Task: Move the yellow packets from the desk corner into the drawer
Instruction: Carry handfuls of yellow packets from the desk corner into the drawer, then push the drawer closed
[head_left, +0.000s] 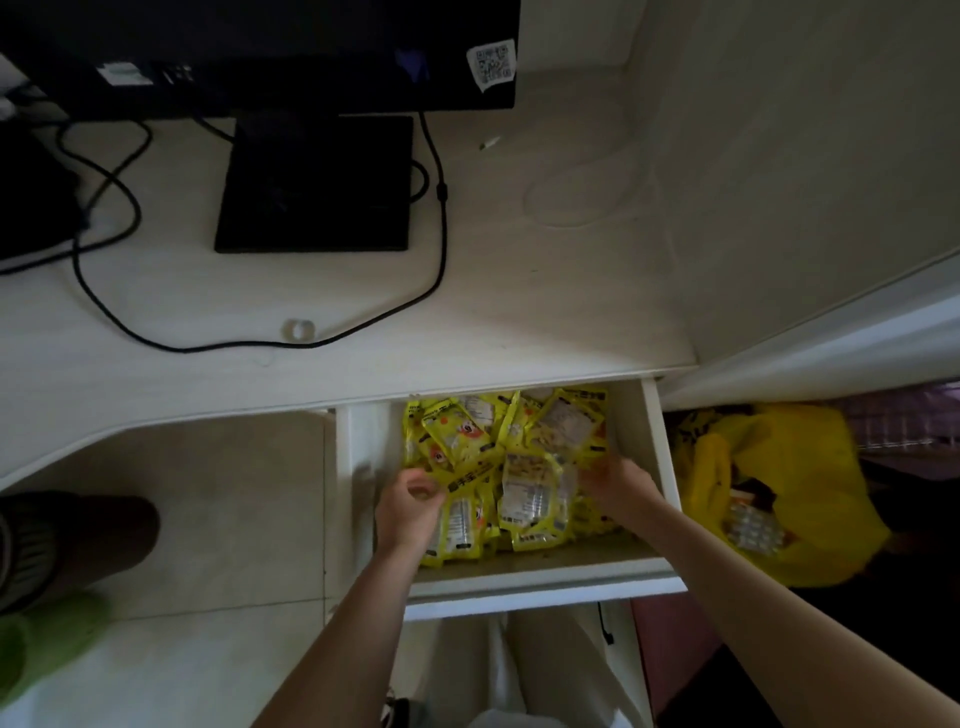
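In the open drawer (660, 467) under the desk's front edge, the yellow packets (498, 467) lie heaped. Left hand (410, 506) curls loosely at the pile's left side, right hand (615, 486) presses its right; grip unclear on both. Glossy, crinkly flat pouches: probably light, slippery, best pinched by the edges.

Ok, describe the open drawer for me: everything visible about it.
The white, wood-look pull-out drawer stands open below the pale desk top's front edge, at its right end. Its walls and flat front panel are plain. A loose heap of glossy yellow packets covers most of its floor. Both bare hands, left and right, reach in among the packets; their grip is unclear.
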